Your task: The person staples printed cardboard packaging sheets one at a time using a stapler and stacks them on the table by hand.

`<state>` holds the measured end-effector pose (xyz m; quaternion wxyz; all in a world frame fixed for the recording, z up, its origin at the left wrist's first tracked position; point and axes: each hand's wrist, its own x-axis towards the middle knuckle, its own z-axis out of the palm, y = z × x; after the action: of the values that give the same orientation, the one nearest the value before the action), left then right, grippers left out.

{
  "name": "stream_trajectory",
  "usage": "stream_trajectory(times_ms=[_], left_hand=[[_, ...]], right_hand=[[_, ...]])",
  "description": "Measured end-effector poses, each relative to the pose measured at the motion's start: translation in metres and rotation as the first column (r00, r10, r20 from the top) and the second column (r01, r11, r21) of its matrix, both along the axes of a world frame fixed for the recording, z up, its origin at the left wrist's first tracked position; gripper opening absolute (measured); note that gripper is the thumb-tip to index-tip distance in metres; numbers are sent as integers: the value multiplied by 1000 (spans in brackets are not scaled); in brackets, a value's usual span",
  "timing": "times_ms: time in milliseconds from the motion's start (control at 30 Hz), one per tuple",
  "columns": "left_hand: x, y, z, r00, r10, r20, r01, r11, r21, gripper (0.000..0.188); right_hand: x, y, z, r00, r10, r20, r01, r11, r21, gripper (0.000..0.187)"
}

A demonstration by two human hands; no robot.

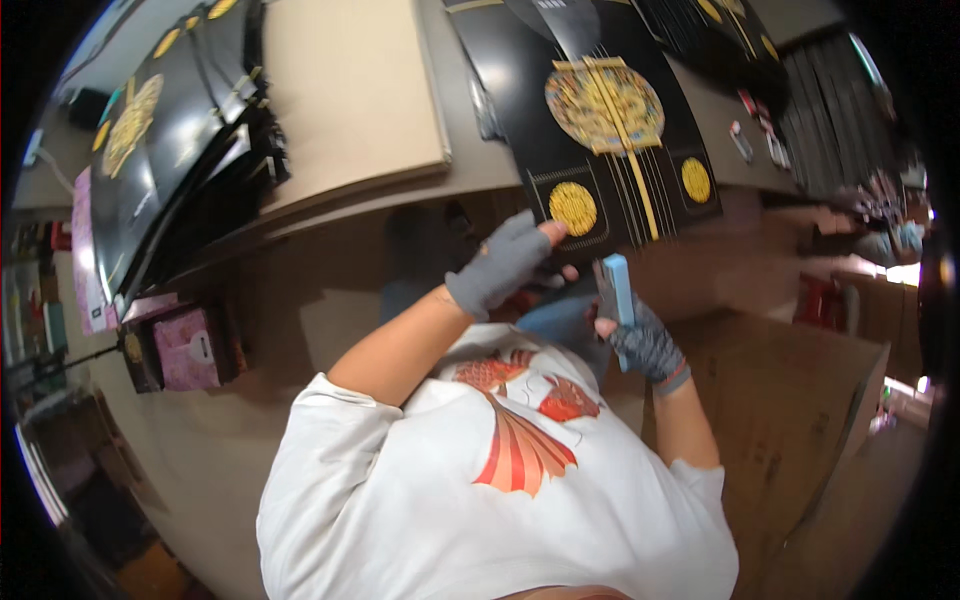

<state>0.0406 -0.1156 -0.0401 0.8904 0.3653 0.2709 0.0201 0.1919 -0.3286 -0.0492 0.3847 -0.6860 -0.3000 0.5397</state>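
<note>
A glossy black panel (515,95) with gold medallions and a large ornate round emblem lies at the table's edge, its near end jutting past the edge. My left hand (503,262), in a grey fingerless glove, is at the panel's near left corner. Its fingers are apart, with one fingertip over the corner and another below the edge; whether it presses on the panel I cannot tell. My right hand (648,343), in a dark patterned glove, is closed round a slim light-blue and dark bar-shaped tool (618,290), held upright just short of the panel.
A plain beige board (350,90) lies left of the panel. Stacked black printed panels (180,130) stand at far left, above a pink-and-black box (190,347). Dark upright sheets (835,120) are at far right. A large cardboard box (770,400) stands by my right arm.
</note>
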Motion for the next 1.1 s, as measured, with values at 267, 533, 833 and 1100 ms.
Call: stream_trajectory(times_ms=[267,533,833,1100], left_hand=[[5,-2,-26,998,39,46,-51,955,293,41],[8,-10,-39,999,33,40,-44,944,327,38],[13,-14,-30,995,53,88,-79,941,330,36],[-3,-6,10,985,136,106,-148,981,124,45]], right_hand=[[-1,17,16,996,15,-86,-15,1000,0,45],[-14,34,17,988,-63,143,58,998,39,44],[-16,52,23,961,-47,273,119,961,-252,42],[19,31,12,985,-170,-41,169,986,-7,38]])
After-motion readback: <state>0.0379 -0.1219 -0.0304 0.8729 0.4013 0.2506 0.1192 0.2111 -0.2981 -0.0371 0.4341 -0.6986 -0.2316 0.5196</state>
